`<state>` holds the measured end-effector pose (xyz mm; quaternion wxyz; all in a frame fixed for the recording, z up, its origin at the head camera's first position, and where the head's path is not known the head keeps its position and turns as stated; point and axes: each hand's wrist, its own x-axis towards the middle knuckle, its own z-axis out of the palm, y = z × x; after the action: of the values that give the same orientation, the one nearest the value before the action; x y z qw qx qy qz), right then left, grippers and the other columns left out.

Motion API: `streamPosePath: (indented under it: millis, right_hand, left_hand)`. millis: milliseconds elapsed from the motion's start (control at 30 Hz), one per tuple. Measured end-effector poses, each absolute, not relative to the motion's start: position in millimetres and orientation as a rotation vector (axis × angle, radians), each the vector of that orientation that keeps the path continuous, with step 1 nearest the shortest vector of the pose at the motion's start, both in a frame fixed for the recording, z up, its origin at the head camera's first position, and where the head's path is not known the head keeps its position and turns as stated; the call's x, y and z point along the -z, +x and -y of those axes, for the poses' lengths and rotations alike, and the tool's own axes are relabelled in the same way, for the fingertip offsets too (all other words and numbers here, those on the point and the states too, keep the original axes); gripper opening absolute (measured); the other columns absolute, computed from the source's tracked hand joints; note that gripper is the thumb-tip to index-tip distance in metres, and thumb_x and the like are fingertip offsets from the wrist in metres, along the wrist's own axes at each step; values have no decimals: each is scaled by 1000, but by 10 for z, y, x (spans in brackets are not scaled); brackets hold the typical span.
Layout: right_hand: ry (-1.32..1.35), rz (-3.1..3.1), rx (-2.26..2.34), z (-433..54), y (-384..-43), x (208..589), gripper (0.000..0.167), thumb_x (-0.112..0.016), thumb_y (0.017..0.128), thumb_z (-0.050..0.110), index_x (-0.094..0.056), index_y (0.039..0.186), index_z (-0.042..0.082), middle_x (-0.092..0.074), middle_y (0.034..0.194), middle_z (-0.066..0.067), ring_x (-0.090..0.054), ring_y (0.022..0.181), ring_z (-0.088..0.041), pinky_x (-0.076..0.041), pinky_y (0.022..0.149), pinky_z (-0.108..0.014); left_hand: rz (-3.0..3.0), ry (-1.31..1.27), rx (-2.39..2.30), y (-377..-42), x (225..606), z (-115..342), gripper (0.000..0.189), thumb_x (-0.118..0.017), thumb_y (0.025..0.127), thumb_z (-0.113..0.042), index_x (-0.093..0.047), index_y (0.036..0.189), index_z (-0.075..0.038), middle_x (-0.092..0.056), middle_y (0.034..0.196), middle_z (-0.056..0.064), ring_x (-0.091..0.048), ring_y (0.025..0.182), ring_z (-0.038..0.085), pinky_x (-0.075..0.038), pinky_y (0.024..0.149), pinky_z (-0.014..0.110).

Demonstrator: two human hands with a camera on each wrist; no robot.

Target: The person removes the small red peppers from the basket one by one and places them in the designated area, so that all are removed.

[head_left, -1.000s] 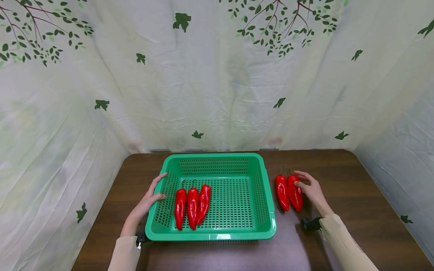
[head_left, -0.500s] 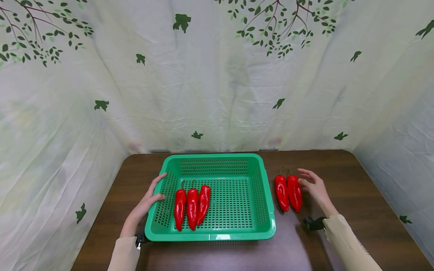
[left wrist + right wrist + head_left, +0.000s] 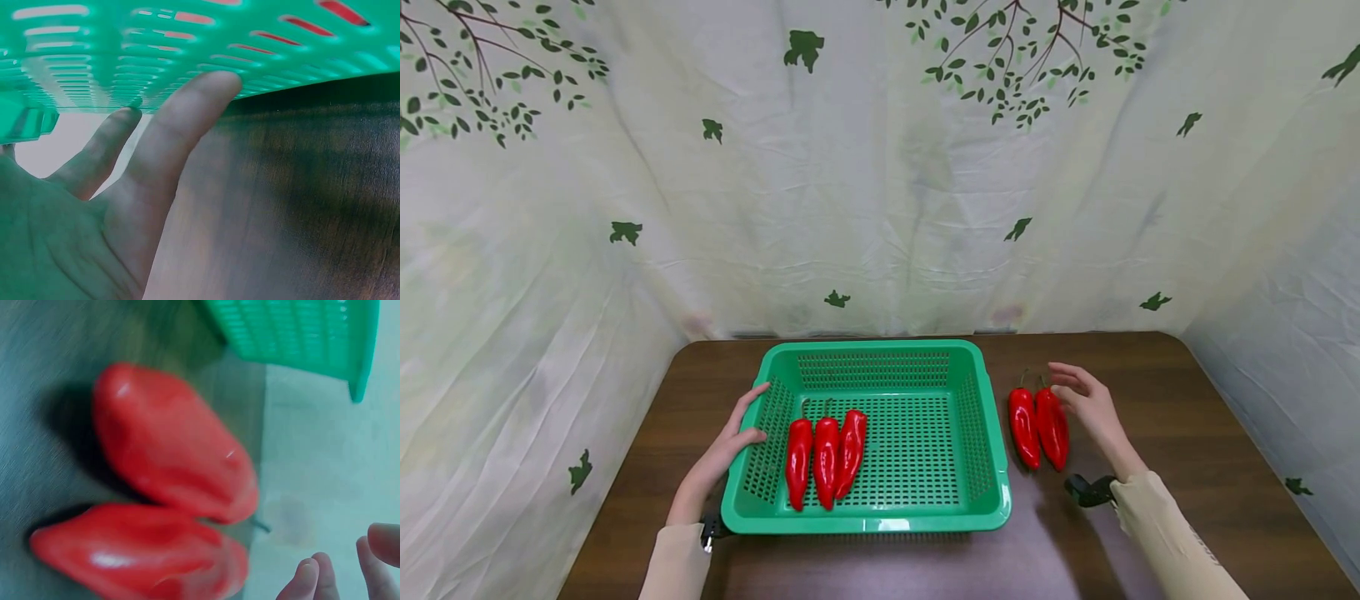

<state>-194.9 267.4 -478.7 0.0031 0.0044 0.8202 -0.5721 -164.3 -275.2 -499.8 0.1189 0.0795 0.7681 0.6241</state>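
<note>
My left hand (image 3: 730, 433) rests at the left side of a green plastic basket (image 3: 880, 523), its thumb and a finger spread over the rim. In the left wrist view, the thumb (image 3: 194, 112) extends straight along the slotted wall. Two long red peppers lie side by side on the table to the right, one nearer the basket (image 3: 1024, 427) and one under my right hand (image 3: 1093, 408). That hand hovers at the stem end of the right pepper (image 3: 1052, 433), thumb and fingers apart. The right wrist view shows its fingertips (image 3: 306, 575) beyond the peppers, holding nothing.
Inside the basket, toward its left, lie three more red peppers (image 3: 826, 458) in a row. The brown wooden table (image 3: 1187, 433) has its far edge against a white leaf-patterned curtain (image 3: 880, 208).
My right hand has let go of the right pepper, drawn back a little to the right, then come back over its stem end. The left hand and basket stay put.
</note>
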Motion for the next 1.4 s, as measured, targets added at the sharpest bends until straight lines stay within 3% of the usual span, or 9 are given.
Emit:
streamPosePath:
  millis: [267, 467, 833, 1067, 1300, 1400]
  right_hand:
    - [-59, -2537, 1834, -2513, -1943, 4629, 43, -47, 99, 14, -43, 140, 1, -47, 133, -28, -51, 111, -33, -49, 81, -30]
    - [-109, -2499, 1851, -2418, -1922, 4527, 42, -47, 99, 13, -44, 138, 0, -50, 129, -27, -55, 104, -29, -50, 83, -35]
    - [-204, -2442, 1846, -2230, -1909, 4394, 40, -49, 98, 14, -45, 136, 0, -54, 124, -24, -55, 105, -35, -50, 85, -43]
    - [-223, -2407, 1839, -2055, -1892, 4284, 38, -48, 98, 11, -47, 135, 1, -57, 120, -23, -61, 98, -28, -50, 83, -42]
    - [-246, -2319, 1874, -1914, -1899, 4220, 38, -50, 97, 12, -48, 134, 0, -55, 121, -26, -58, 100, -39, -51, 80, -39]
    - [-259, -2294, 1878, -1860, -1900, 4205, 38, -49, 97, 11, -47, 134, 0, -54, 122, -27, -59, 100, -38, -50, 82, -42]
  left_hand:
    - [-2240, 230, -1827, -1637, 5002, 2755, 71, -43, 89, -6, -15, 152, -23, -12, 149, 21, -34, 121, 50, -50, 79, 43]
    - [-2235, 216, -1824, -1629, 4996, 2757, 70, -43, 89, -6, -15, 152, -23, -11, 150, 20, -33, 122, 49, -49, 80, 44]
    - [-2221, 189, -1817, -1628, 4970, 2753, 71, -44, 90, -7, -15, 152, -24, -10, 150, 20, -34, 122, 50, -50, 80, 45]
    - [-2217, 181, -1816, -1625, 4949, 2747, 71, -44, 90, -7, -14, 152, -25, -9, 150, 19, -33, 123, 50, -49, 81, 46]
    - [-2217, 174, -1820, -1625, 4957, 2742, 70, -43, 90, -8, -14, 151, -25, -10, 150, 19, -32, 123, 51, -50, 81, 49]
    - [-2217, 167, -1817, -1624, 4962, 2742, 70, -43, 90, -8, -14, 151, -25, -10, 150, 19, -32, 123, 51, -50, 82, 49]
